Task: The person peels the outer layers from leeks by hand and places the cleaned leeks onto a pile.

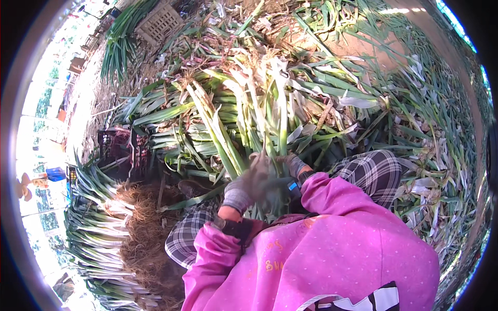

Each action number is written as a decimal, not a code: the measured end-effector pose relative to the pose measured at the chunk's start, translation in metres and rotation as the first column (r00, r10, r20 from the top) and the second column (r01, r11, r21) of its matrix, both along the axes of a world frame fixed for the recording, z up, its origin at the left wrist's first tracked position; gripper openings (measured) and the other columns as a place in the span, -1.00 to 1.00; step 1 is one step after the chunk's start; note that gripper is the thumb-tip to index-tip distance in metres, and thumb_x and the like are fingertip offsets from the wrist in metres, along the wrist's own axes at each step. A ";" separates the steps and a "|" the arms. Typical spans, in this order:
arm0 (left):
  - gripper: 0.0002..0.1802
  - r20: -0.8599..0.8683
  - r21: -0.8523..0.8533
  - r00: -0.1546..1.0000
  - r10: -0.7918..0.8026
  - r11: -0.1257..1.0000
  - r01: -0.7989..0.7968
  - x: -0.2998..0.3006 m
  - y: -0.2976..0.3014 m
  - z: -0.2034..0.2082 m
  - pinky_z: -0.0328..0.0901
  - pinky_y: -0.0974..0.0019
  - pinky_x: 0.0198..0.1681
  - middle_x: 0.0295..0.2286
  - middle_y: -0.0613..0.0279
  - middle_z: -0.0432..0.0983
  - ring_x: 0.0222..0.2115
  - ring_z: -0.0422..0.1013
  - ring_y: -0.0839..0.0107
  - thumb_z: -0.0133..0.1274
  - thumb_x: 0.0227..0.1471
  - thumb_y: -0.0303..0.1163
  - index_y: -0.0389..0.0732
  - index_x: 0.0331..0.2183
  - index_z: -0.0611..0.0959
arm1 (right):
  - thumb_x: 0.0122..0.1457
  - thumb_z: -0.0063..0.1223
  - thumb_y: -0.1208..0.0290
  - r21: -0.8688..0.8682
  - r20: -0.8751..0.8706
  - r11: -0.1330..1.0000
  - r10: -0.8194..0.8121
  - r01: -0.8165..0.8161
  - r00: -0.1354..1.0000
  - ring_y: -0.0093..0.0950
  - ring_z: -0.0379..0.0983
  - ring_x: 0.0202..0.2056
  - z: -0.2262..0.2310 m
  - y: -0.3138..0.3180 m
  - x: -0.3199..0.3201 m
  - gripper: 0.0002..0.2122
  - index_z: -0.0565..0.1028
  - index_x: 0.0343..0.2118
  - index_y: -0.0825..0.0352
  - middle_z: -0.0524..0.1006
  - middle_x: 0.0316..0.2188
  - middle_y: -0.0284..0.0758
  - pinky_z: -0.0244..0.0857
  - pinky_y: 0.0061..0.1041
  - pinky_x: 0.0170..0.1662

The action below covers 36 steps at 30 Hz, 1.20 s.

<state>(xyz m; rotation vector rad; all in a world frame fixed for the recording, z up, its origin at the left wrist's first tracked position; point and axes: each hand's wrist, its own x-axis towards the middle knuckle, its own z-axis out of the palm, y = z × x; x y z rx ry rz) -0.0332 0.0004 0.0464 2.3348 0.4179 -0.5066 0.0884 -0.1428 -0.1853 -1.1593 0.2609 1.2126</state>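
My left hand (pixel 253 179), in a grey glove, is over the lower ends of several leeks in front of my lap. It is smeared by motion, so its fingers do not show clearly. My right hand (pixel 295 165), also gloved, is closed around the green part of an upright leek (pixel 282 119), whose pale end points away from me. Left of it, more leeks (pixel 212 122) lie slanted on the heap with their brownish, rooty ends at the far side. A loose pile of leeks (pixel 228 106) spreads beyond both hands.
At the left, trimmed-looking leeks (pixel 104 223) are stacked in a row, their tangled roots (pixel 145 243) facing me. A dark plastic crate (pixel 140 153) stands beyond them, and a tan crate (pixel 158 25) lies farther off. Leaf scraps (pixel 430 155) cover the ground at right.
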 end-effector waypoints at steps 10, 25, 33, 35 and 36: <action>-0.37 -0.175 0.202 0.969 0.177 0.969 -0.141 0.090 0.054 -0.063 0.25 0.21 -0.22 -0.36 -0.07 0.45 -0.30 0.39 0.10 0.08 -0.36 -0.18 -0.18 -0.14 0.41 | -0.27 0.21 0.45 -0.105 0.013 0.994 -0.019 0.021 1.000 -0.45 0.33 -0.52 -0.005 -0.010 0.001 -0.72 0.48 -0.40 0.32 0.46 -0.53 -0.33 0.21 -0.40 -0.39; -0.42 -0.326 0.299 0.941 0.086 0.954 0.016 0.219 0.114 -0.093 0.24 0.20 -0.17 -0.33 -0.09 0.44 -0.27 0.39 0.12 -0.04 -0.28 -0.04 -0.26 -0.23 0.49 | -0.26 0.20 0.45 -0.071 0.109 0.997 0.004 0.004 0.994 -0.44 0.34 -0.35 -0.004 -0.029 -0.005 -0.60 0.43 -0.25 0.35 0.48 -0.40 -0.29 0.14 -0.49 -0.22; -0.43 -0.156 0.388 0.988 -0.018 0.918 0.078 0.196 0.148 -0.151 0.26 0.21 -0.20 -0.34 -0.03 0.46 -0.27 0.40 0.13 -0.22 -0.12 0.06 -0.24 -0.31 0.55 | -0.28 0.22 0.39 -0.150 0.089 0.987 0.079 -0.066 0.993 -0.42 0.34 -0.37 -0.008 -0.011 -0.014 -0.67 0.50 -0.37 0.38 0.49 -0.44 -0.31 0.11 -0.45 -0.21; -0.37 -0.386 0.396 0.916 -0.107 0.878 0.269 0.187 0.120 -0.142 0.26 0.19 -0.17 -0.20 -0.09 0.35 -0.29 0.39 0.10 -0.07 -0.11 -0.15 -0.17 0.00 0.20 | -0.27 0.20 0.41 -0.196 0.078 0.977 0.105 -0.088 0.991 -0.44 0.34 -0.38 -0.013 -0.023 -0.006 -0.66 0.49 -0.34 0.36 0.50 -0.44 -0.33 0.12 -0.45 -0.21; -0.40 -0.370 0.297 0.929 0.012 0.949 0.107 0.202 0.078 -0.097 0.25 0.20 -0.17 -0.26 -0.09 0.39 -0.28 0.38 0.09 -0.04 -0.18 -0.09 -0.24 -0.11 0.36 | -0.26 0.18 0.43 -0.260 0.067 0.963 0.098 -0.078 0.993 -0.46 0.34 -0.40 -0.018 -0.045 0.004 -0.66 0.49 -0.30 0.34 0.50 -0.43 -0.35 0.13 -0.45 -0.22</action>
